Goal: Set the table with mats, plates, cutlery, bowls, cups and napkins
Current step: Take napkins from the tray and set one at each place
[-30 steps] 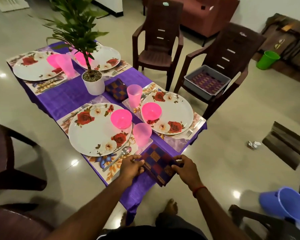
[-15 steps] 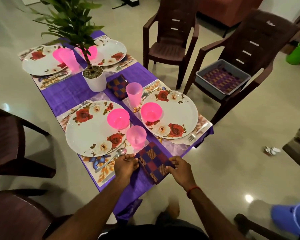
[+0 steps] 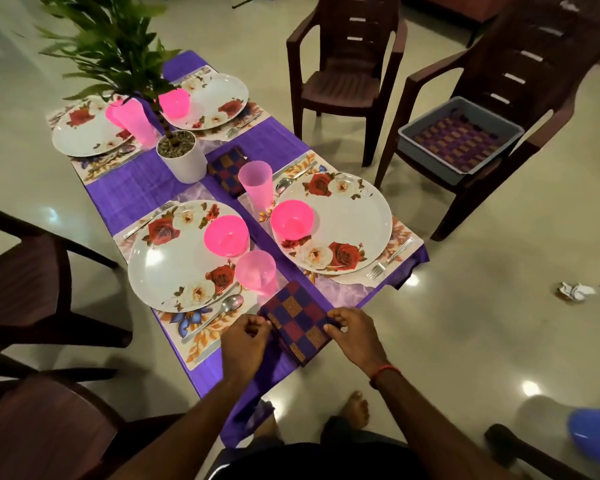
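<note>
A folded purple-and-maroon checked napkin (image 3: 297, 320) lies at the near end of the purple-clothed table (image 3: 132, 199). My left hand (image 3: 245, 339) pinches its left edge and my right hand (image 3: 352, 336) pinches its right edge. Just beyond stand a pink cup (image 3: 257, 271), a rose-patterned plate (image 3: 174, 261) with a pink bowl (image 3: 226, 235), and a spoon (image 3: 222, 310) on a floral mat (image 3: 194, 337). To the right sits a second plate (image 3: 347, 220) with a bowl (image 3: 291, 218), a cup (image 3: 255, 183) and a fork (image 3: 390, 258). Another folded napkin (image 3: 227, 168) lies mid-table.
A potted plant (image 3: 181, 157) stands mid-table, with two more set places behind it. Brown chairs surround the table; the right one holds a grey tray (image 3: 459, 138) lined with checked cloth. Crumpled paper (image 3: 574, 292) lies on the floor, and a blue bucket (image 3: 594, 434) is at lower right.
Both hands have stayed at the napkin's edges and shifted it slightly along the table's near end. The camera has tilted down and moved closer.
</note>
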A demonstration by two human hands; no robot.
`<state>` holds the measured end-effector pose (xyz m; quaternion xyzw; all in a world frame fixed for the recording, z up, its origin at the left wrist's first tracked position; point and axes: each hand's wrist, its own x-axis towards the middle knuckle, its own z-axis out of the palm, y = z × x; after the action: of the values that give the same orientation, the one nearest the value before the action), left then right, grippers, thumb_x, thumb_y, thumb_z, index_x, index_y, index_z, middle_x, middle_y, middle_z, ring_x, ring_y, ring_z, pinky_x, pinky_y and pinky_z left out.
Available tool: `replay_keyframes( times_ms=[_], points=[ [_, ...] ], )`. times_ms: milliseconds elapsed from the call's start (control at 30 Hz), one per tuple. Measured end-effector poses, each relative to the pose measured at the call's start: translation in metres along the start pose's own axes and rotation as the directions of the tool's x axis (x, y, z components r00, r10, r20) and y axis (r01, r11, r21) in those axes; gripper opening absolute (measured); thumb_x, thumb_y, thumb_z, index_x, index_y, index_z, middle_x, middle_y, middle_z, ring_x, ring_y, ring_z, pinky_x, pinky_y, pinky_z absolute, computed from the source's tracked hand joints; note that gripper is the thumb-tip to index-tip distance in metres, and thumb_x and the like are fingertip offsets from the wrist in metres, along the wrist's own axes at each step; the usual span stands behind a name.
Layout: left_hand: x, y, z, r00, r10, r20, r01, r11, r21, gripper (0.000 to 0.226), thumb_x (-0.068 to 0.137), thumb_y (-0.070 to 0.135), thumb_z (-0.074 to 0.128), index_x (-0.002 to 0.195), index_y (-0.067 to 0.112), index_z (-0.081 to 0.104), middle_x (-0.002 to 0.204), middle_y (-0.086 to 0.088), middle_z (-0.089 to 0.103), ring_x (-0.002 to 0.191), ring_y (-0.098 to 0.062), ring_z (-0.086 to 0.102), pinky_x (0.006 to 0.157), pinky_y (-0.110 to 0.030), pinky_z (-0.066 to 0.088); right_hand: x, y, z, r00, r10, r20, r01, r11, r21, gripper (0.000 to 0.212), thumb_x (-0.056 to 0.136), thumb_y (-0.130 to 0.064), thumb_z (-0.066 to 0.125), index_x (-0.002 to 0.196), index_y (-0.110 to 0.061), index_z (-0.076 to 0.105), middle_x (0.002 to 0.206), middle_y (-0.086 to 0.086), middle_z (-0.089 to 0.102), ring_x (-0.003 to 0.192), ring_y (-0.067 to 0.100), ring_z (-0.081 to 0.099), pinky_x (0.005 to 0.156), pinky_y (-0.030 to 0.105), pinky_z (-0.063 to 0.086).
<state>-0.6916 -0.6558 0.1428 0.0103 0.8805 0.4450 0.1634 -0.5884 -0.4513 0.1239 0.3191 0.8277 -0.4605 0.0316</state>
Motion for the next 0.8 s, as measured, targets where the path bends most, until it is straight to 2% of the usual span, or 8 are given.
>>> replay_keyframes(
  times_ms=[100,200,300,467,533,667,733,800],
  points=[
    [-0.008,0.014,0.013,0.978,0.188,0.093,-0.194,0.979,0.056,0.018,0.089,0.015,0.077,0.085,0.029,0.067,0.078,0.013,0.07,0.071,-0.006,0.067,0.064,-0.018,0.051,0.006,-0.005,-0.017,0.999,-0.015,-0.041,0.017,0.999,0.046,0.033,0.089,-0.026,0.075,0.119,-0.014,0.069,0.116,0.003,0.068,0.099,0.01,0.063,0.068,0.007,0.048],
    [-0.008,0.038,0.031,0.911,0.366,0.191,-0.39,0.915,0.106,0.01,0.089,0.019,0.077,0.086,0.024,0.07,0.075,0.015,0.069,0.071,-0.008,0.066,0.064,-0.017,0.049,0.012,-0.011,-0.044,0.993,-0.036,-0.111,0.048,0.993,0.105,0.03,0.089,-0.022,0.075,0.117,-0.014,0.07,0.115,0.002,0.068,0.101,0.012,0.063,0.077,0.016,0.053],
    [-0.003,0.067,0.052,0.837,0.474,0.274,-0.523,0.841,0.141,0.005,0.09,0.03,0.071,0.089,0.025,0.07,0.078,0.015,0.069,0.072,-0.005,0.064,0.066,-0.023,0.051,0.017,-0.012,-0.074,0.987,-0.061,-0.151,0.08,0.99,0.118,0.03,0.089,-0.022,0.075,0.117,-0.014,0.07,0.118,0.001,0.069,0.103,0.012,0.062,0.085,0.026,0.056],
    [0.012,0.112,0.091,0.775,0.525,0.352,-0.585,0.807,0.084,0.003,0.092,0.026,0.07,0.095,0.025,0.07,0.084,0.013,0.071,0.075,-0.007,0.066,0.069,-0.034,0.059,0.018,-0.001,-0.123,0.972,-0.066,-0.224,0.097,0.986,0.132,0.027,0.089,-0.025,0.075,0.114,-0.016,0.072,0.115,-0.003,0.07,0.1,0.006,0.06,0.084,0.02,0.051],
    [0.015,0.131,0.109,0.752,0.542,0.374,-0.606,0.792,0.071,0.005,0.093,0.026,0.072,0.096,0.029,0.07,0.086,0.015,0.071,0.077,-0.006,0.067,0.071,-0.035,0.06,0.014,0.008,-0.145,0.967,-0.053,-0.251,0.091,0.986,0.141,0.027,0.088,-0.027,0.076,0.113,-0.017,0.072,0.113,-0.004,0.071,0.1,0.006,0.064,0.085,0.019,0.053],
    [0.016,0.166,0.145,0.707,0.568,0.421,-0.636,0.771,0.028,0.008,0.092,0.032,0.071,0.099,0.032,0.068,0.091,0.019,0.07,0.084,-0.004,0.067,0.077,-0.034,0.06,0.007,0.028,-0.187,0.941,-0.005,-0.339,0.063,0.985,0.162,0.019,0.088,-0.024,0.076,0.104,-0.015,0.074,0.098,-0.01,0.068,0.083,-0.006,0.061,0.067,0.0,0.043],
    [0.017,0.185,0.163,0.674,0.573,0.465,-0.665,0.746,0.044,0.029,0.09,0.043,0.068,0.114,0.027,0.068,0.106,0.016,0.07,0.096,-0.004,0.064,0.087,-0.031,0.056,0.007,0.042,-0.208,0.922,0.041,-0.385,0.037,0.981,0.191,0.016,0.087,-0.024,0.077,0.1,-0.015,0.075,0.099,-0.009,0.072,0.086,-0.005,0.062,0.066,0.0,0.04],
    [0.02,0.204,0.179,0.625,0.576,0.527,-0.701,0.711,0.056,0.041,0.091,0.046,0.068,0.125,0.024,0.064,0.118,0.016,0.063,0.106,-0.006,0.058,0.094,-0.028,0.049,0.007,0.054,-0.226,0.912,0.079,-0.403,0.008,0.978,0.209,0.016,0.087,-0.028,0.077,0.1,-0.018,0.075,0.1,-0.008,0.073,0.089,-0.005,0.062,0.065,0.001,0.04]
  ],
)
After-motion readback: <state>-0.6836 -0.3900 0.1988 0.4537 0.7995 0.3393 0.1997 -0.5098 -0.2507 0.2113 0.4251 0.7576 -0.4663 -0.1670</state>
